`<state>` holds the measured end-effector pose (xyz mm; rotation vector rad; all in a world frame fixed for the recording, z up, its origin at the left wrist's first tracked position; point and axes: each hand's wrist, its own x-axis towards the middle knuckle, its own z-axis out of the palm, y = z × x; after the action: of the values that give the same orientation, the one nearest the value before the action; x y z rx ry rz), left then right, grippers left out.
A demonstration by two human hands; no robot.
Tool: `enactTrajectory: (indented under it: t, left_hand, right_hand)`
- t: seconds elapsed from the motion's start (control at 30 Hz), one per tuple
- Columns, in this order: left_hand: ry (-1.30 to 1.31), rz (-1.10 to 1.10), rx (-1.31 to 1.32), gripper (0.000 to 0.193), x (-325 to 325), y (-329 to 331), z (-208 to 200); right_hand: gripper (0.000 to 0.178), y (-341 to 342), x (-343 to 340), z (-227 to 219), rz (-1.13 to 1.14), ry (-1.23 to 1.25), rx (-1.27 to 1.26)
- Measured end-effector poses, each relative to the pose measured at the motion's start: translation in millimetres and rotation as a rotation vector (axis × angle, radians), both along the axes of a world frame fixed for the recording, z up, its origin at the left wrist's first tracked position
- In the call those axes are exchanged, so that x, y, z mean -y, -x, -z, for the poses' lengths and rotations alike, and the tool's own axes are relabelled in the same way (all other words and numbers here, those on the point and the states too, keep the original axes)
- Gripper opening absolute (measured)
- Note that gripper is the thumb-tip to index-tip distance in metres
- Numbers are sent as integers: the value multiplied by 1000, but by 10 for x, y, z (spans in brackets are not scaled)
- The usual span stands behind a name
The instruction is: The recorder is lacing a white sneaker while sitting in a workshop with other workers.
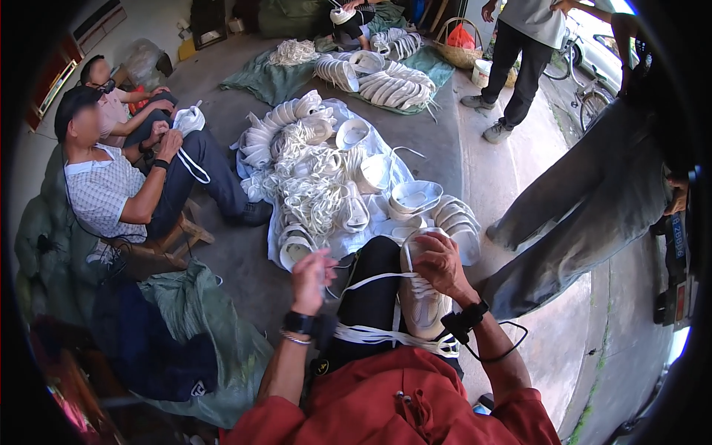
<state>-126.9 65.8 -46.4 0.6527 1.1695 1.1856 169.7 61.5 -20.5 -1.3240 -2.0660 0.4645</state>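
Note:
A pale sneaker rests on my right thigh, its toe toward me, with a white shoelace threaded through part of its front. My right hand is closed around the sneaker's upper end, by the opening. From the eyelets the lace runs left toward my left hand, which is raised over my left thigh. Motion blurs that hand, but its fingers look pinched together on the lace. More loose white laces lie across my lap below the sneaker.
A white sheet ahead holds heaped laces and pale shoe uppers. More uppers lie on a green sheet farther back. At left, two people sit, one handling a white shoe. People stand at right. A green sack lies beside me.

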Motion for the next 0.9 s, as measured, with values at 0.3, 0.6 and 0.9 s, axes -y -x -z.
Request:
enactTrajectory:
  t: [0.3,0.6,0.9]
  left_hand:
    - [-93,818,-421,26,4,-920,-38]
    - [-114,737,-489,27,35,-996,-83]
    - [-398,561,-878,20,29,-1091,10]
  right_hand:
    - [17,7,50,-4,21,-13,38]
    - [16,25,34,-34,7,10,57]
    - [14,56,-37,-27,-14,-25,109]
